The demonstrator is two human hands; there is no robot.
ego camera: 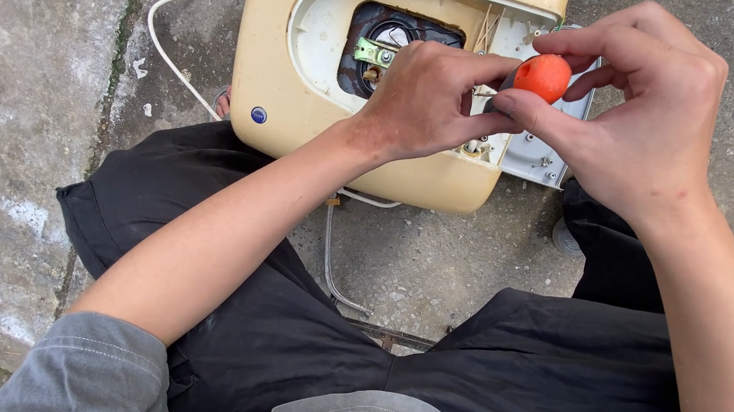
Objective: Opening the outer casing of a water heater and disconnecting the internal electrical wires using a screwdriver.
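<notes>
A single head-worn camera looks steeply down from close above, over the person's lap, onto a cream plastic appliance casing [367, 139] lying on the grey concrete floor [20, 90].

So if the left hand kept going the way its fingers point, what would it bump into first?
The left hand points rightward, so it would probably meet the orange screwdriver handle, which its fingers already seem to touch, then the right hand pinching that handle. Depth is hard to judge from above.

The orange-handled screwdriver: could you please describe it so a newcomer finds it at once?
Start at the cream appliance housing lying on the concrete. Above its right edge both hands meet; the right hand pinches the screwdriver. Its rounded orange handle is the only bright colour there.
</notes>
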